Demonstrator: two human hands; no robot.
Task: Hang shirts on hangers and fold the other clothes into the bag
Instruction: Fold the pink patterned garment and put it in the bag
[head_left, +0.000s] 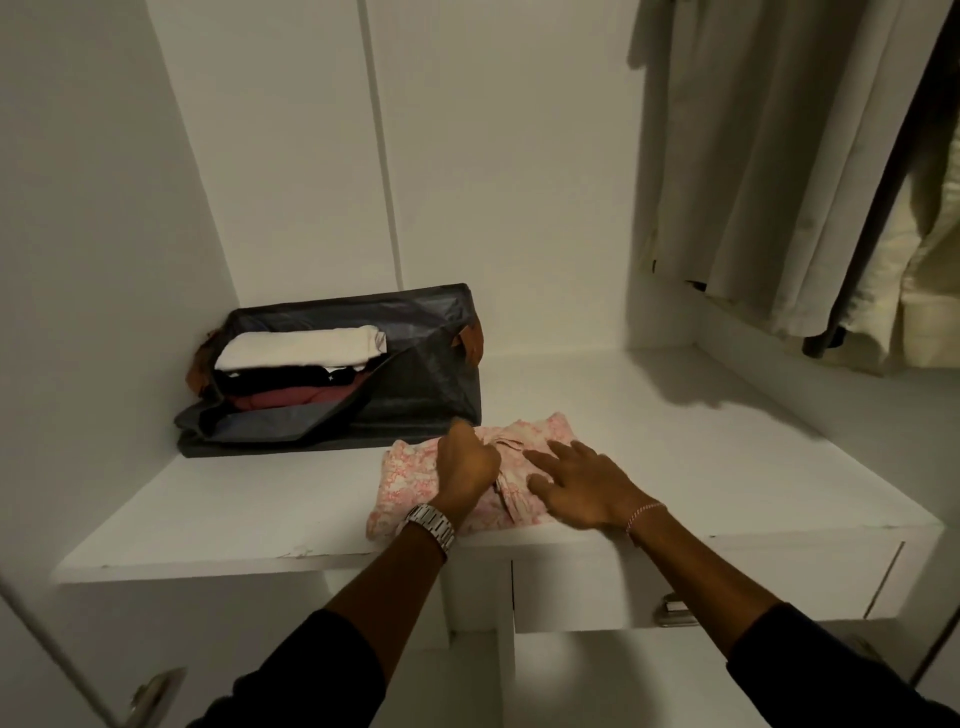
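Note:
A pink patterned garment (410, 470) lies folded near the front of the white closet shelf (727, 467). My left hand (465, 470), with a metal watch on the wrist, pinches the cloth at its middle. My right hand (576, 486) rests flat and spread on the garment's right half. Behind and to the left stands an open dark grey bag (426, 374) with brown handles. Inside it lie stacked folded clothes: white (298, 345) on top, then black, red and grey.
Pale shirts and a dark garment (779, 182) hang at the upper right above the shelf. A drawer with a metal handle (675, 613) sits under the shelf's front edge. A white door with a handle (150, 696) is at the lower left.

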